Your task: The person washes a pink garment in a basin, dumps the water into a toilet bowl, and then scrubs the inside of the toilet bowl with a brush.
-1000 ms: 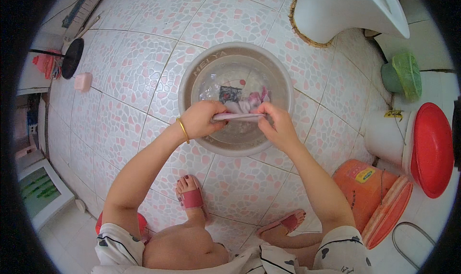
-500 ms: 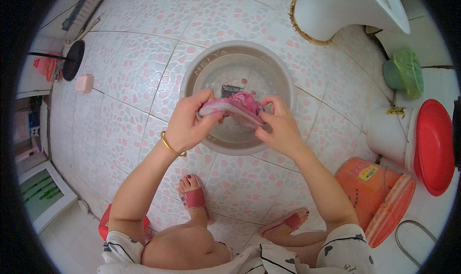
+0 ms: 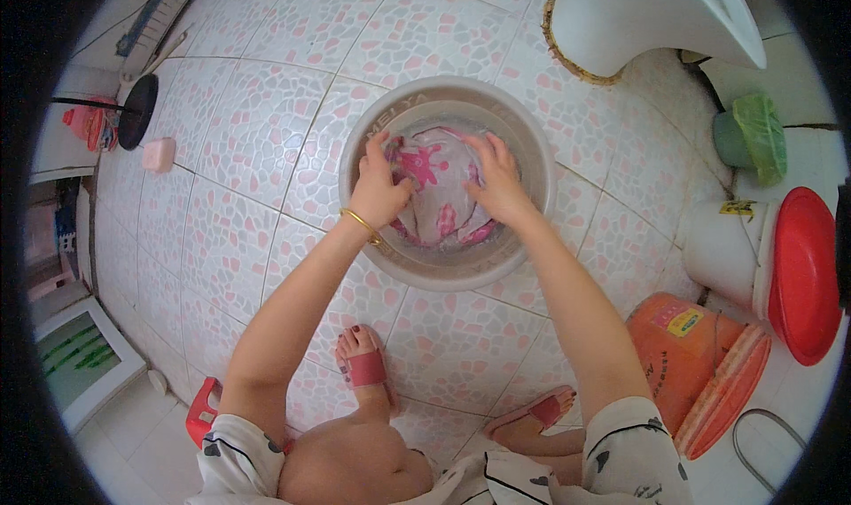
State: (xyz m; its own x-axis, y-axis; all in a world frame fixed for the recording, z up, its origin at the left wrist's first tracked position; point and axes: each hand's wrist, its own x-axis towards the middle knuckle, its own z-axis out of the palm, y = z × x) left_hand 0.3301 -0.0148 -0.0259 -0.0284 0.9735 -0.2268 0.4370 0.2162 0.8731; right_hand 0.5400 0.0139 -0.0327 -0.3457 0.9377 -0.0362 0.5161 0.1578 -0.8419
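A round grey wash basin (image 3: 532, 230) stands on the tiled floor in front of me. Inside it lies a wet white cloth with pink patterns (image 3: 439, 182), spread across the water. My left hand (image 3: 379, 186), with a gold bangle at the wrist, grips the cloth's left side. My right hand (image 3: 498, 182) presses down on its right side with the fingers bent over the fabric. Both forearms reach up from the lower edge.
My feet in pink sandals (image 3: 365, 368) rest just below the basin. An orange bucket with lid (image 3: 700, 363) and a white bucket with a red lid (image 3: 802, 270) stand at the right. A white fixture (image 3: 638, 18) sits top right, a pink soap bar (image 3: 160, 153) at left.
The cloth was held bunched up above the basin; now both hands have pushed it down and spread it out in the water.
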